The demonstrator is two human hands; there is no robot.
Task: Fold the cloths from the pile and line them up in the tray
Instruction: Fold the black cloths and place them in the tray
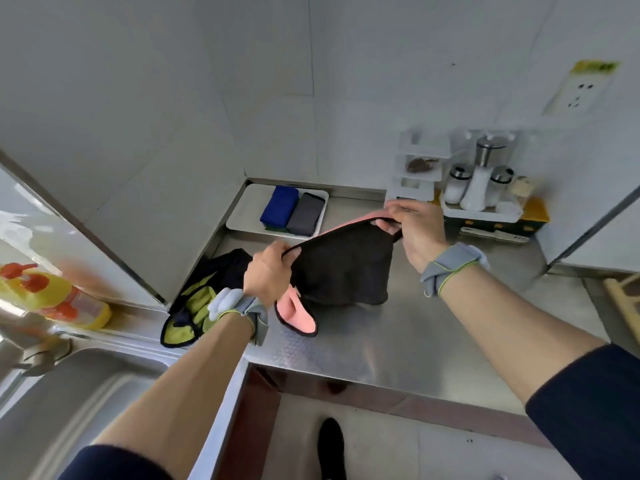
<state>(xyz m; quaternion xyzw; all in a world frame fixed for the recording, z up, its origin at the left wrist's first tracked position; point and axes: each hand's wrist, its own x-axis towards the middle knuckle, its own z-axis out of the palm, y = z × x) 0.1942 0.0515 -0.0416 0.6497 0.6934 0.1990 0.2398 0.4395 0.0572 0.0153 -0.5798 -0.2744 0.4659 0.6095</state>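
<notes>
Both hands (268, 271) (414, 226) raised, pinching cloth (343, 268) corners.

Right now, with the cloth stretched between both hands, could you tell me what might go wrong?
The black and pink cloth sags with its lower end bunched on the counter, so the fold may turn crooked. The right hand is close to the shakers; a wide sweep could topple them. The pile lies beside the sink and might slide in.

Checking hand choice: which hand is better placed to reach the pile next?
Left, probably: both hold the cloth, but the left hand is beside the pile, the right hand well away.
</notes>
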